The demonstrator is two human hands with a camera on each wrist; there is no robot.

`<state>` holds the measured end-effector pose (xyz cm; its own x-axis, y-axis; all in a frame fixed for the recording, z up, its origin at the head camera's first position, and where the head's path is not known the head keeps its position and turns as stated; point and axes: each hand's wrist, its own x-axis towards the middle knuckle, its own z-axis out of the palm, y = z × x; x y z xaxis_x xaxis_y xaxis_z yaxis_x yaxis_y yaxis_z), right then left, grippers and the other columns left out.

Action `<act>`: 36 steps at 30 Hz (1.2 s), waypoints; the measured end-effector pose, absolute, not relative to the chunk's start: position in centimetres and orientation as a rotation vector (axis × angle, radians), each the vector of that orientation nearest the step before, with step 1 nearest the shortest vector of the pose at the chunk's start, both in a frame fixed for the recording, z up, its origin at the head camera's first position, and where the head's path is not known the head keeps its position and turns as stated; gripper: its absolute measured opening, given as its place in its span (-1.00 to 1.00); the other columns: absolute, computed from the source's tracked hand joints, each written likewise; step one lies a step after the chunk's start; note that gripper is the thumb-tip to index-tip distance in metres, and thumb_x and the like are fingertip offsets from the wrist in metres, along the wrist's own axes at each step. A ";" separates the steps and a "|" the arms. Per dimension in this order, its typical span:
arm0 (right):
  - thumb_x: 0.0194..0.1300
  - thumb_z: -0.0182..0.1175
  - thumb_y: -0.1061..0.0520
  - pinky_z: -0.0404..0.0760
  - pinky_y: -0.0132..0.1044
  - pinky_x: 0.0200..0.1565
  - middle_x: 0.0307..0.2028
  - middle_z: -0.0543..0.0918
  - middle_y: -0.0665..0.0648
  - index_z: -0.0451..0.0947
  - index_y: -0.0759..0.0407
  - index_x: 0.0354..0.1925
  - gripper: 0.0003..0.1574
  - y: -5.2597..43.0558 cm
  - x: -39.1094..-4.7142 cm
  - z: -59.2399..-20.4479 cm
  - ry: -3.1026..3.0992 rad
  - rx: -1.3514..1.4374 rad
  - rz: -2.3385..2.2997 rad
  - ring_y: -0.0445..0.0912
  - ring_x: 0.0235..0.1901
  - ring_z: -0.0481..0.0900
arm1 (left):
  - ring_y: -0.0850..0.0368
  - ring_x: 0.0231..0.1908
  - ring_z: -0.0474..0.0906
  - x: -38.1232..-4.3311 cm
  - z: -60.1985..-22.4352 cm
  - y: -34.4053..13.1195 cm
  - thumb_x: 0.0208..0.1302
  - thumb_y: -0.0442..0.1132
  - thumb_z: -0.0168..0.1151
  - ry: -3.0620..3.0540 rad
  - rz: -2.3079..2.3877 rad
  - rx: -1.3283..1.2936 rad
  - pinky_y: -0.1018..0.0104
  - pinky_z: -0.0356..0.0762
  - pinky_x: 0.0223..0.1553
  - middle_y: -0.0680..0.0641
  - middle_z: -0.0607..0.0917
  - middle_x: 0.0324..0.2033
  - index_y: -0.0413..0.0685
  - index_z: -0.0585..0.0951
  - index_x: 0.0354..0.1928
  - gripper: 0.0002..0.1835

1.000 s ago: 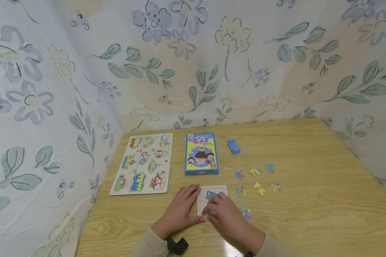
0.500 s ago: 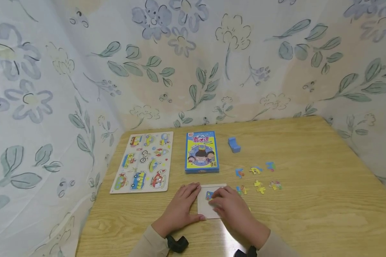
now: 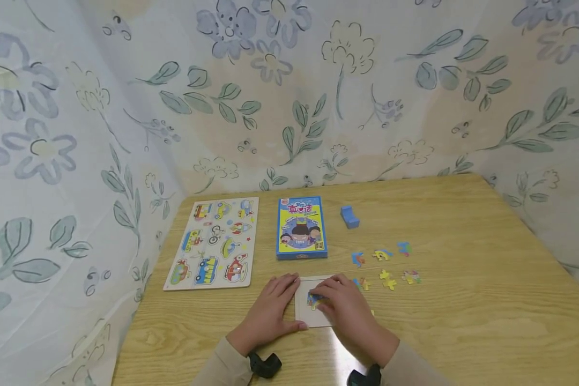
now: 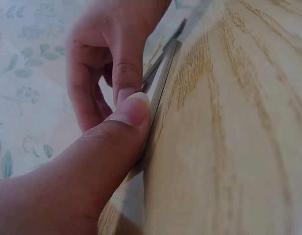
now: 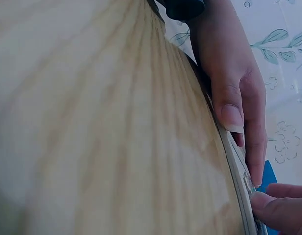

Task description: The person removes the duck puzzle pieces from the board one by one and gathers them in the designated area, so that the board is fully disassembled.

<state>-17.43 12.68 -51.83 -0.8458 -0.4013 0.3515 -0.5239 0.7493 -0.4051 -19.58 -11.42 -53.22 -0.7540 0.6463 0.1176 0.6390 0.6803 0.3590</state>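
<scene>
My left hand (image 3: 270, 308) rests at the left side of a small square puzzle board (image 3: 301, 319), fingers at its upper left corner and thumb at the lower left. In the left wrist view that thumb (image 4: 107, 147) lies against the board's edge. Colourful jigsaw pieces (image 3: 312, 300) lie on the board's upper middle. My right hand (image 3: 349, 303) reaches over the board from the right, its thumb and curled fingers pinching a jigsaw piece at this cluster; the fingers hide most of that piece. In the right wrist view, the right fingertips (image 5: 264, 200) meet the board's edge region.
Several loose jigsaw pieces (image 3: 387, 279) lie right of the board. A blue and yellow card box (image 3: 301, 228) stands behind it, with a small blue block (image 3: 349, 216) to the right. A vehicle puzzle board (image 3: 212, 244) lies at left. Floral cloth (image 3: 289, 96) hangs behind the table.
My right hand has lifted from the board's lower part and moved up to the jigsaw pieces near its upper middle. More yellow shows below those pieces now. The left hand has stayed put.
</scene>
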 end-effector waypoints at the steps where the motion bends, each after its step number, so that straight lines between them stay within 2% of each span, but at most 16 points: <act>1: 0.15 0.57 0.21 0.63 -0.04 0.07 -0.07 0.74 -0.03 0.78 0.03 0.03 -0.55 12.7 -17.5 -51.8 -2.709 0.718 0.759 -0.04 -0.01 0.55 | -0.03 0.57 0.07 -19.6 -53.2 -11.4 0.26 0.37 0.37 2.863 0.599 1.092 -0.03 -0.07 0.62 -0.05 0.23 0.59 -0.15 0.27 0.60 0.08; 6: 0.17 0.55 0.28 0.68 -0.22 -0.13 -0.18 0.66 -0.07 0.78 0.03 0.06 -0.53 12.9 -17.7 -51.7 -2.715 0.710 1.046 -0.16 -0.18 0.55 | -0.03 0.57 0.08 -19.5 -53.2 -11.3 0.26 0.38 0.37 2.864 0.603 1.089 -0.03 -0.06 0.62 -0.06 0.24 0.58 -0.15 0.28 0.60 0.07; 10: 0.28 0.44 0.36 0.69 -0.37 -0.24 -0.23 0.64 -0.04 0.75 0.13 -0.01 -0.67 13.9 -17.8 -50.5 -2.640 0.528 1.548 -0.21 -0.28 0.59 | -0.04 0.57 0.09 -19.3 -53.4 -11.3 0.26 0.39 0.35 2.848 0.633 1.093 -0.05 -0.05 0.62 -0.07 0.24 0.58 -0.15 0.28 0.60 0.08; 14: 0.33 0.37 0.41 0.74 -0.33 -0.18 -0.18 0.65 0.14 0.59 0.30 -0.06 -0.76 15.5 -18.0 -48.3 -2.417 0.180 1.993 -0.13 -0.23 0.66 | -0.03 0.57 0.08 -19.4 -53.6 -11.2 0.27 0.42 0.32 2.835 0.637 1.090 -0.03 -0.07 0.62 -0.06 0.23 0.59 -0.13 0.25 0.61 0.09; 18: 0.37 0.31 0.45 0.78 -0.26 -0.12 -0.14 0.59 0.23 0.43 0.40 -0.02 -0.71 16.2 -18.6 -47.2 -2.291 0.053 2.180 -0.11 -0.14 0.71 | -0.03 0.57 0.09 -19.6 -53.6 -11.3 0.25 0.40 0.35 2.847 0.629 1.073 -0.03 -0.07 0.62 -0.06 0.23 0.58 -0.13 0.26 0.61 0.09; 23: 0.34 0.36 0.42 0.77 -0.30 -0.16 -0.20 0.62 0.19 0.47 0.35 -0.07 -0.71 15.4 -19.0 -47.8 -2.347 0.043 2.120 -0.10 -0.21 0.70 | -0.02 0.58 0.05 -20.0 -53.4 -11.4 0.26 0.39 0.36 2.835 0.631 1.064 -0.01 -0.12 0.63 -0.06 0.21 0.59 -0.14 0.24 0.62 0.09; 27: 0.28 0.43 0.38 0.67 -0.39 -0.25 -0.27 0.66 0.13 0.55 0.28 -0.14 -0.74 13.8 -18.8 -49.3 -2.466 0.105 1.974 -0.11 -0.31 0.61 | -0.02 0.58 0.05 -20.2 -53.3 -11.5 0.26 0.38 0.36 2.846 0.620 1.082 -0.01 -0.12 0.63 -0.06 0.21 0.59 -0.15 0.23 0.62 0.10; 29: 0.29 0.43 0.36 0.59 -0.41 -0.31 -0.30 0.64 0.10 0.58 0.25 -0.11 -0.74 13.2 -18.6 -50.1 -2.519 0.146 1.916 -0.12 -0.34 0.56 | -0.02 0.58 0.05 -20.2 -53.3 -11.5 0.25 0.37 0.38 2.854 0.614 1.090 -0.01 -0.11 0.63 -0.07 0.22 0.59 -0.16 0.24 0.61 0.10; 33: 0.31 0.40 0.38 0.60 -0.40 -0.30 -0.23 0.63 0.05 0.66 0.14 0.01 -0.66 12.8 -17.8 -51.1 -2.626 0.310 1.771 -0.15 -0.33 0.53 | -0.03 0.58 0.06 -20.1 -53.3 -11.5 0.24 0.36 0.40 2.855 0.608 1.096 0.00 -0.12 0.63 -0.08 0.23 0.59 -0.17 0.24 0.61 0.11; 36: 0.29 0.42 0.36 0.56 -0.40 -0.33 -0.28 0.57 -0.06 0.70 0.07 -0.03 -0.68 12.9 -17.4 -51.6 -2.731 0.463 1.532 -0.24 -0.35 0.45 | -0.03 0.58 0.06 -20.0 -53.2 -11.5 0.24 0.36 0.41 2.852 0.604 1.089 0.01 -0.12 0.63 -0.09 0.23 0.58 -0.18 0.25 0.61 0.10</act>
<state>-17.35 12.87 -51.58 -0.9569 -0.2637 0.1215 -0.2411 0.4887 -0.8385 -19.96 -11.48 -53.24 -0.7547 0.6471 0.1084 0.6355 0.6798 0.3661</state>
